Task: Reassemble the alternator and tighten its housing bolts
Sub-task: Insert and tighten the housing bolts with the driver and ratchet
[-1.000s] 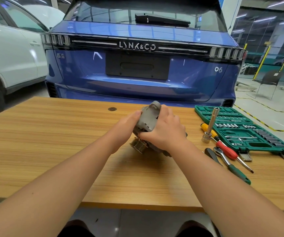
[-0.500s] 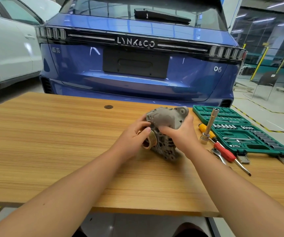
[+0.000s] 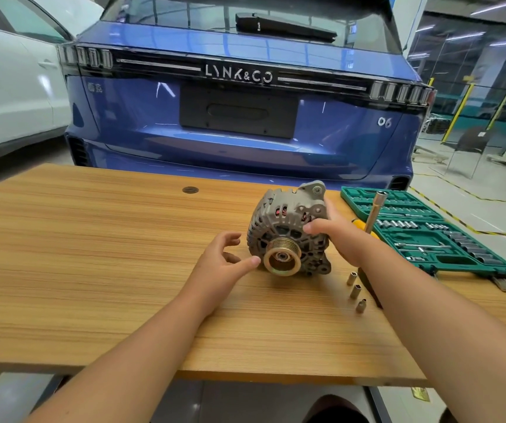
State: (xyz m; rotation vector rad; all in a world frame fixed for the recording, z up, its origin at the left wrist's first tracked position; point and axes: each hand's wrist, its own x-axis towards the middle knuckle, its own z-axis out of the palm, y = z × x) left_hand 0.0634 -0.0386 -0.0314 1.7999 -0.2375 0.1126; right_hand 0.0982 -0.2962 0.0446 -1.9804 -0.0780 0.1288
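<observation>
Steadiness matters here: the alternator [image 3: 288, 230] sits on the tabletop [image 3: 93, 270], pulley toward the person, right hand [image 3: 341, 236] gripping its side, left hand [image 3: 224, 264] loose-fingered and empty beside the pulley, so brace the housing firmly before fitting a socket [image 3: 355, 290].
</observation>
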